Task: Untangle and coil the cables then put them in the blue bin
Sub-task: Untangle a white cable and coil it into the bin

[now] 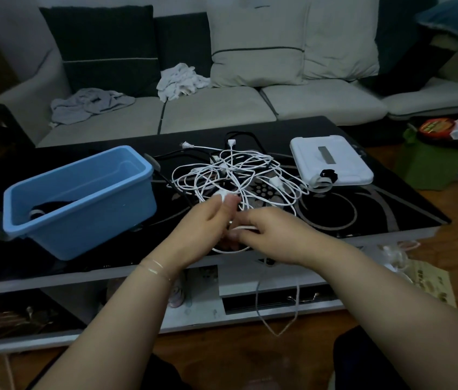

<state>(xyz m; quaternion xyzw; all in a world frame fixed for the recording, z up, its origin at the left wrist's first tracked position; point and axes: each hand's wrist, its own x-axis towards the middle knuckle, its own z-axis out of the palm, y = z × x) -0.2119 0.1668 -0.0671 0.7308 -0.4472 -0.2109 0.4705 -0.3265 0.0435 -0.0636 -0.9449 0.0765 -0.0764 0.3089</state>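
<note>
A tangle of white cables (239, 175) with several plugs lies in the middle of the black glass table (377, 215), mixed with a black cable (246, 135) at the back. The blue bin (81, 204) stands at the left of the table; a dark coiled cable (50, 208) lies in its bottom. My left hand (205, 229) pinches a white plug at its fingertips. My right hand (275, 232) grips a white cable strand close beside the left hand. A loop of that cable hangs over the table's front edge toward the floor.
A white flat box (332, 159) with a small coiled cable on its near corner lies at the table's right. A grey sofa (216, 108) with cushions and crumpled cloths stands behind. A green stool (430, 164) with clutter is at far right. Papers lie on the wooden floor.
</note>
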